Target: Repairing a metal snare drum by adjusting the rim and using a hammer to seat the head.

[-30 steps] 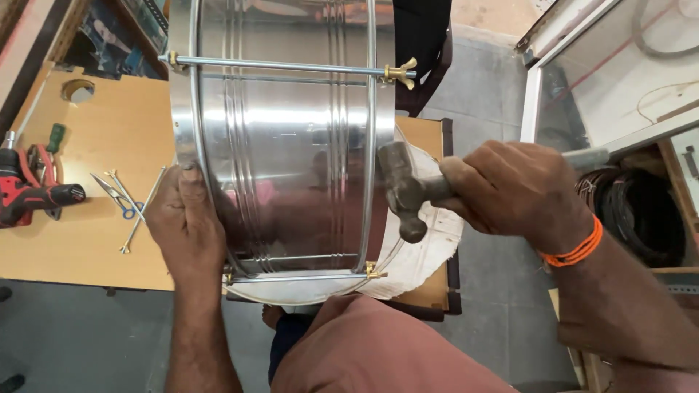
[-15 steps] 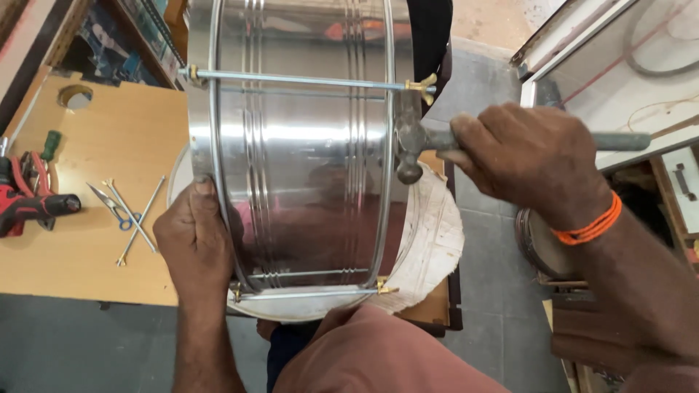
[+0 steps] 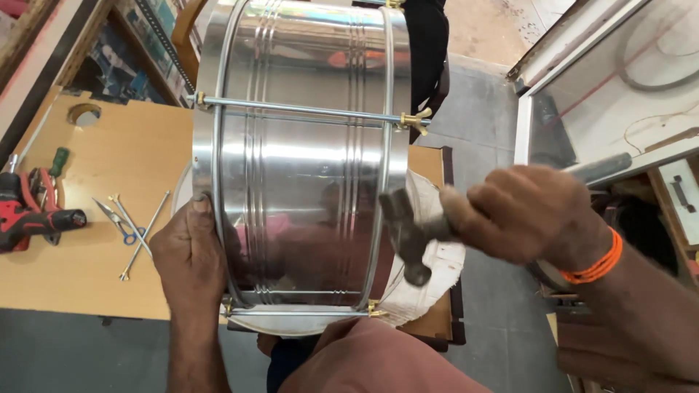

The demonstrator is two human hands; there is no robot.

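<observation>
A shiny steel drum shell [image 3: 306, 153] lies on its side on the wooden table [image 3: 116, 218], with threaded tension rods and brass wing nuts [image 3: 415, 121] along it. My left hand [image 3: 191, 262] presses flat on the drum's left rim. My right hand [image 3: 520, 215], with an orange band on its wrist, grips the handle of a dark metal hammer [image 3: 404, 231]. The hammer head is blurred and sits at the drum's right rim, near a white drum skin [image 3: 437, 280] sticking out below.
A red power drill [image 3: 33, 215] and a green-handled screwdriver [image 3: 58, 161] lie at the table's left. Loose rods and scissors [image 3: 127, 222] rest beside my left hand. A glass-fronted cabinet [image 3: 619, 87] stands to the right, above grey floor.
The hammer swung up to the upper right rim, then came back down to the lower right rim. The view shifted, with the drum now further down and right. My left hand stayed on the left rim.
</observation>
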